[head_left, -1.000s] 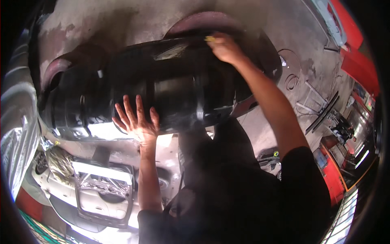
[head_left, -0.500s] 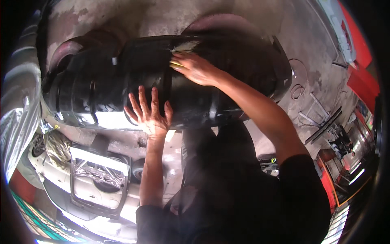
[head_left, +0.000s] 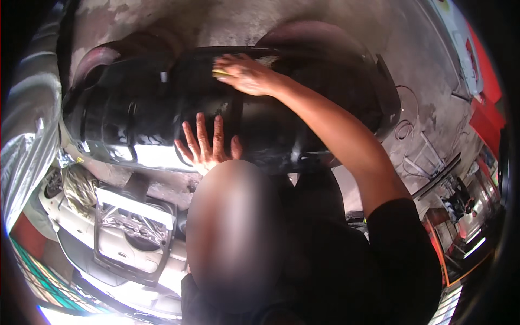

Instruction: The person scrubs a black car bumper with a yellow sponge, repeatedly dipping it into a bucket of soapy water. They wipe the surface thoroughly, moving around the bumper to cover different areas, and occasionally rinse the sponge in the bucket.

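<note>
Clamped on a yellow pad (head_left: 220,73), the right hand (head_left: 244,76) meets the black car bumper (head_left: 257,122). Press evenly — left hand (head_left: 210,155), fingers spread, bracing it.

The site is a vehicle body workshop, identified by the black vehicle part (head_left: 249,111), detached frame-shaped panel (head_left: 134,235), red panel (head_left: 486,122) and stained concrete floor (head_left: 222,21).
</note>
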Motion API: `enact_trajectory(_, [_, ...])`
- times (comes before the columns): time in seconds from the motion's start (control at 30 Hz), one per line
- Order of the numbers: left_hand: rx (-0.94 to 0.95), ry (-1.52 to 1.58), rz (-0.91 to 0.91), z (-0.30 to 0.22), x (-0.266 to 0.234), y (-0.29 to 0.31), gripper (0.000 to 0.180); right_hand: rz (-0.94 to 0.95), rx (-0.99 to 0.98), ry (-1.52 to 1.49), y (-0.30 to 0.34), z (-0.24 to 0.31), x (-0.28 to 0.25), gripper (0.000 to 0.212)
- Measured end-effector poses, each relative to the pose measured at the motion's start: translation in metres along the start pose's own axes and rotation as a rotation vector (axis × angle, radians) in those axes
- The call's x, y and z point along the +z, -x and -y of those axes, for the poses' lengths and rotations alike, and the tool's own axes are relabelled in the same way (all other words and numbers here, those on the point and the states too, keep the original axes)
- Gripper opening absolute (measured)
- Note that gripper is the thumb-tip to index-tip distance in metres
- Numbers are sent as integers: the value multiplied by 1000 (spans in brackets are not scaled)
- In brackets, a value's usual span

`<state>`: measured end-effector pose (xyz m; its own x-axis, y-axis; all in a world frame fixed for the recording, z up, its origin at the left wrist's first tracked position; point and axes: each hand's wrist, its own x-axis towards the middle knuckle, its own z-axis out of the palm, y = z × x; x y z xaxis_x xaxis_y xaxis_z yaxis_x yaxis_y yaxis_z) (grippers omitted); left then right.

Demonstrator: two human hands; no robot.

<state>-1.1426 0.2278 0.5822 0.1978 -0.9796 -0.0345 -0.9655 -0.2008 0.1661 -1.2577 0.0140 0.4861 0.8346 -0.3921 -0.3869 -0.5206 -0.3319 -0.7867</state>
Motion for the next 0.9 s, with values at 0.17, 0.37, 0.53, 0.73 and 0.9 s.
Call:
enact_trajectory(0.17, [-13, 25, -11, 1, 1, 0, 57, -155, -165, 58, 19, -57, 7, 38])
enact_trajectory(0.37, [-5, 23, 5, -6, -1, -6, 56, -109, 327, -64, 103, -70, -31, 24])
enact_trajectory(0.53, [2, -48, -58, 1, 4, 3, 50, -369, -70, 357, 109, 62, 34, 55])
enact_trajectory(0.73, [8, -47, -38, -6, 2, -3, 45, -298, 220, 383, 148, 10, 11, 41])
enact_trajectory(0.9, [-15, -1, -81, 3, 9, 0, 44, -409, -75, 354, 146, 79, 54, 59])
